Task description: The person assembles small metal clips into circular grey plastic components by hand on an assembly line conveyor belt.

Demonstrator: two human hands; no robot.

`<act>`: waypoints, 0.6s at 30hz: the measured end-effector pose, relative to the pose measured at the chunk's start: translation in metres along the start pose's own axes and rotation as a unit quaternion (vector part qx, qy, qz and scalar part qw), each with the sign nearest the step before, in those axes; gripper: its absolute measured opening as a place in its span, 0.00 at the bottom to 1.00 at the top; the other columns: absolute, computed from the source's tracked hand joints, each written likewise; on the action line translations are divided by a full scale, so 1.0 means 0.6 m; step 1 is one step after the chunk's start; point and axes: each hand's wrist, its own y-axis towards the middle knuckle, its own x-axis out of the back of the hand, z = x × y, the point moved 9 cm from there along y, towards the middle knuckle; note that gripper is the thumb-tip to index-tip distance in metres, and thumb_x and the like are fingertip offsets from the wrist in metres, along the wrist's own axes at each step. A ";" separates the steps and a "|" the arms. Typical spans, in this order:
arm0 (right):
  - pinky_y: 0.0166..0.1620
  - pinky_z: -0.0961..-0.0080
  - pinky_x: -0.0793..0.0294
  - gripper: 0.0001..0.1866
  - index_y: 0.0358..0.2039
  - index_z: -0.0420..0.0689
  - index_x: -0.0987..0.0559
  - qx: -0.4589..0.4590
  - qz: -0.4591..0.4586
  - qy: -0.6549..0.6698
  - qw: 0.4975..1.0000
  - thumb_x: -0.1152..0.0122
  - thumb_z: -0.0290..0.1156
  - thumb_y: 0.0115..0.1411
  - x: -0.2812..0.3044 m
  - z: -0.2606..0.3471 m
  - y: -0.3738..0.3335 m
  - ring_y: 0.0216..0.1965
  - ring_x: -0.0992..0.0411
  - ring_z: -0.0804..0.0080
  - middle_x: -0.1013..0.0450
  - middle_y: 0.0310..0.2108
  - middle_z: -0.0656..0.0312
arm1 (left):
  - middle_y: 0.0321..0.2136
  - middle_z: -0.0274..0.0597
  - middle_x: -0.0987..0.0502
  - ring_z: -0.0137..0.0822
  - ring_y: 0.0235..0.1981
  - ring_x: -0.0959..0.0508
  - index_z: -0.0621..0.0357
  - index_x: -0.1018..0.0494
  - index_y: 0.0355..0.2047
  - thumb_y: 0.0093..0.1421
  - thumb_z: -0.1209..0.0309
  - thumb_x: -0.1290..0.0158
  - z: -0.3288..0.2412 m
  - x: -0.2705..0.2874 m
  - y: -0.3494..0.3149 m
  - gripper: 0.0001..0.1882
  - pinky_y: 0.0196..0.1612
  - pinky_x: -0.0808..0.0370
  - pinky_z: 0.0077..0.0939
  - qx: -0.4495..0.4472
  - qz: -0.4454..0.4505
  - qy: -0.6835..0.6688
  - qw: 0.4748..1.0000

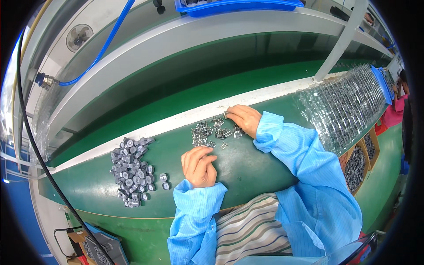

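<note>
A loose heap of small shiny metal parts (203,132) with thin prongs lies on the green worktop (256,164). My right hand (245,119) is at the heap's far right edge, thumb and fingers pinched on a small metal part (225,114). At the near left side of the heap is my left hand (199,167), its fingers curled in toward the thumb; whatever may be between them is hidden. One loose pronged metal part (224,145) rests between the hands. Left of my left hand sits a pile of short grey cylindrical parts (131,170), with two apart from it.
Clear plastic blister trays (344,106) are stacked at the right. Cardboard boxes (369,154) of dark parts stand below them. A white ledge (176,122) borders the worktop's far side. A black cable (42,159) crosses at left; a blue bin (238,7) sits above. Another person (393,115) is at far right.
</note>
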 end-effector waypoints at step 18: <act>0.50 0.61 0.23 0.22 0.44 0.35 0.19 -0.129 -0.023 -0.047 0.990 0.39 0.14 0.44 0.189 0.030 -0.172 0.49 0.23 0.52 0.23 0.47 0.46 | 0.34 0.46 0.20 0.50 0.40 0.21 0.61 0.26 0.23 0.39 0.92 0.52 -0.016 0.003 -0.006 0.14 0.44 0.23 0.39 0.002 0.007 0.018 1.000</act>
